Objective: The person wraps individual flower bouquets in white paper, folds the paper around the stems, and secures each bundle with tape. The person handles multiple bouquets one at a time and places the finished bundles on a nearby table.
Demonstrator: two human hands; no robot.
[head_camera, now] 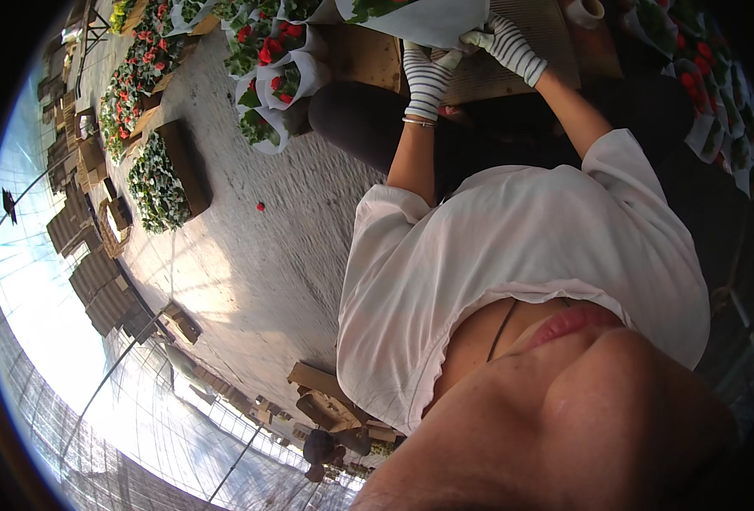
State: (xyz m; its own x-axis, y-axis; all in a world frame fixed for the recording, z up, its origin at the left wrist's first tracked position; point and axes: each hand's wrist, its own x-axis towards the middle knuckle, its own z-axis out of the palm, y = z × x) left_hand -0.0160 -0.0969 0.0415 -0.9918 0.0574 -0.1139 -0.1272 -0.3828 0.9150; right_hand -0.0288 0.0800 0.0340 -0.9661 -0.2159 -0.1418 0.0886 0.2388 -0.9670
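Observation:
Both hands wear white gloves with dark stripes. My right hand (510,50) pinches the lower corner of a white plant sleeve (428,24) with green leaves inside, cut off by the picture's top edge. My left hand (428,80) is at the sleeve's lower edge, thumb apart, its fingertips partly hidden under it. Below them lies a ridged cardboard sheet (498,80) beside a brown cardboard box (364,57). To the left stand red-flowered potted plants in white sleeves (287,80).
More sleeved red flowers (703,83) stand at the right. A tape roll (584,11) lies at top right. Boxed leafy plants (160,182) and red-flowered rows (137,83) stand on the floor at left. Another person (319,447) is far off, near cardboard boxes (329,409).

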